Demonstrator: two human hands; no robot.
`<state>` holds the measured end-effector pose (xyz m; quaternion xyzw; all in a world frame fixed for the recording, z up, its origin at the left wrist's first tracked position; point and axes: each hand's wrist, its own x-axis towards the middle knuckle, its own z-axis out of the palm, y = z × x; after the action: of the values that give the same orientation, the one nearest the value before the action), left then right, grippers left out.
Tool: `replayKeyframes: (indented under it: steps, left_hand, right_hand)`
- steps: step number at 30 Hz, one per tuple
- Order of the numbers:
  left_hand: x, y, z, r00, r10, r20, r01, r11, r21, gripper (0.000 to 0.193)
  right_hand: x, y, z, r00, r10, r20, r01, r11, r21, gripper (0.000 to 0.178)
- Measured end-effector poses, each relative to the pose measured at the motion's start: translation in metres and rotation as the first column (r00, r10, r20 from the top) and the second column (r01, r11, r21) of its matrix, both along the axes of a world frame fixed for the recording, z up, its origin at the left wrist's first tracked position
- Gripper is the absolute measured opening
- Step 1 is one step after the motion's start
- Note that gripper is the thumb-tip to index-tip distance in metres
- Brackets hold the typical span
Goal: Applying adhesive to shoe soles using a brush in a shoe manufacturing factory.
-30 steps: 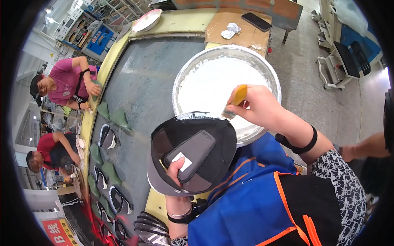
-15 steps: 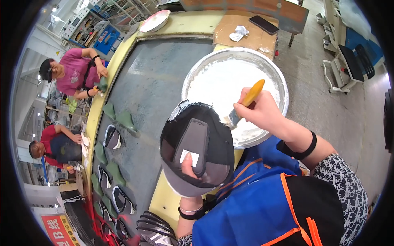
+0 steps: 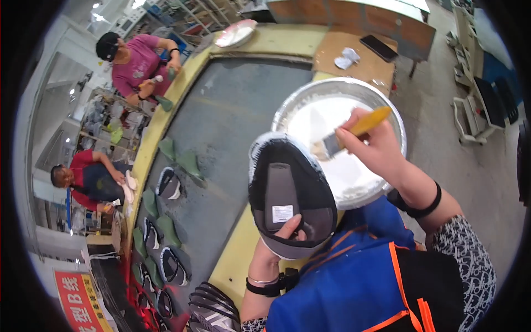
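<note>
My left hand (image 3: 284,235) grips a grey and black shoe upper (image 3: 285,185) near its heel end, with the thumb inside the opening. A white coating runs along the upper's far edge, and a small white label (image 3: 282,213) shows within. My right hand (image 3: 376,145) is closed round a flat paintbrush (image 3: 371,120) with an orange-yellow handle. The brush's pale, white-smeared bristles are beside the upper's coated edge; whether they touch it I cannot tell. Below the brush is a large metal basin (image 3: 399,130) holding white liquid (image 3: 357,180).
Green shoe lasts (image 3: 168,229) and more shoe uppers (image 3: 173,265) lie on the grey conveyor belt (image 3: 243,105). A phone (image 3: 379,48) and crumpled tissue (image 3: 347,58) rest on cardboard (image 3: 332,47). Two co-workers, one in a pink shirt (image 3: 135,61), work across the belt.
The whole view has shifted. The shoe upper has turned to show more of its inside and coated rim. My right hand has tilted the brush flatter and moved it further along the edge.
</note>
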<state>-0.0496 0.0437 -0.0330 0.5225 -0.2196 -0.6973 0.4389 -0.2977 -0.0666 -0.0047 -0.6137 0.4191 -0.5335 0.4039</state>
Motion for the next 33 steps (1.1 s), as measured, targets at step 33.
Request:
replayKeyframes:
  steps: [33]
  left_hand:
    - [0.032,-0.051,-0.08,0.515,0.514,0.686,0.516,0.452,-0.727,0.026]
  right_hand:
    - [0.031,0.001,0.007,0.87,0.033,-0.492,-0.223,0.917,-0.332,0.029]
